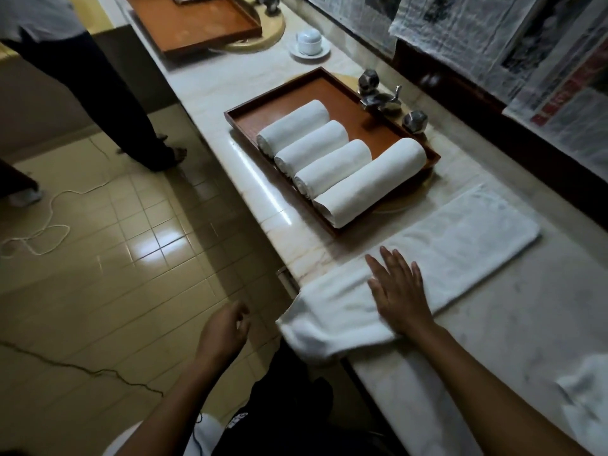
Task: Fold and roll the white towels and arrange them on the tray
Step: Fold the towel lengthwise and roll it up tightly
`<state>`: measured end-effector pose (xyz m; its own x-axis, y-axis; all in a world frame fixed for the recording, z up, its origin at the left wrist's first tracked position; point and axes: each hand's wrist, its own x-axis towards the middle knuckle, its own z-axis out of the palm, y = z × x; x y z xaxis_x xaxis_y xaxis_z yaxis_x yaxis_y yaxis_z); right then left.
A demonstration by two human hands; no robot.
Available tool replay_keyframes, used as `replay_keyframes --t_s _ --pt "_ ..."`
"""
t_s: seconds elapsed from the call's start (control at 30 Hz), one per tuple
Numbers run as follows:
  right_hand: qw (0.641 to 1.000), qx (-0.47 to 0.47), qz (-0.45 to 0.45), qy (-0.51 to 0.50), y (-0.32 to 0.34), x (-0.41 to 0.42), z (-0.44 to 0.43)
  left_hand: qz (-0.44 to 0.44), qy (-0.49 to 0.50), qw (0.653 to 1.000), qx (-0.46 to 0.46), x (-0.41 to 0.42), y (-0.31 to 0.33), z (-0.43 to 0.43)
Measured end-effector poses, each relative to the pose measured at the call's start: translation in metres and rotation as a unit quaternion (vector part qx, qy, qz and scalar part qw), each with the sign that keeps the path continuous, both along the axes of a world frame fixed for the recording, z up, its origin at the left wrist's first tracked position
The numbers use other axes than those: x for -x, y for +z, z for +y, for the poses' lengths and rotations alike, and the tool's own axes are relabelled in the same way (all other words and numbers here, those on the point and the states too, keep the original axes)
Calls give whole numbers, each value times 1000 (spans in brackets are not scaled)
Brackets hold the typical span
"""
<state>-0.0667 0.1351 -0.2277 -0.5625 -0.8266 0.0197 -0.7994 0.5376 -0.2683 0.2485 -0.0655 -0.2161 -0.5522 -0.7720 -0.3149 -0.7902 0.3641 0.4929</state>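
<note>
Beside the tray [273, 90], the folded towel [460, 238] runs lengthwise away from the flat, straight-fingered right hand [399, 291] pressing its near end, while the left hand [223, 330] hangs loose and empty.

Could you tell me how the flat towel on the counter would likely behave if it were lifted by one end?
Probably floppy: the towel droops where its near end overhangs the counter. It would likely sag and unfold, being only folded, not rolled. It seems unlikely to slide while the right hand presses it flat.

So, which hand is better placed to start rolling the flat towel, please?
Probably the right hand: it rests flat on the towel, while the left hand hovers off the counter, holding nothing.
</note>
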Motion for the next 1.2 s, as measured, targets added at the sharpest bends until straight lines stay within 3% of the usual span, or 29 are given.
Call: replay_keyframes --t_s 0.17,0.37,0.63,0.83,0.97,1.2 --pt "998 51 -29 -12 5 11 -1 114 -95 987 54 73 22 20" --pt "989 100 -37 -106 17 57 20 206 -262 939 90 166 41 66" --pt "980 42 -42 -190 27 123 27 115 -464 874 89 242 29 89" --pt "972 -56 -31 -228 17 157 18 112 -598 784 118 299 -2 53" --pt "948 -82 -18 -308 19 205 22 124 -611 774 106 308 1 41" --pt "927 -100 -19 -360 19 269 14 114 -624 766 105 313 1 37"
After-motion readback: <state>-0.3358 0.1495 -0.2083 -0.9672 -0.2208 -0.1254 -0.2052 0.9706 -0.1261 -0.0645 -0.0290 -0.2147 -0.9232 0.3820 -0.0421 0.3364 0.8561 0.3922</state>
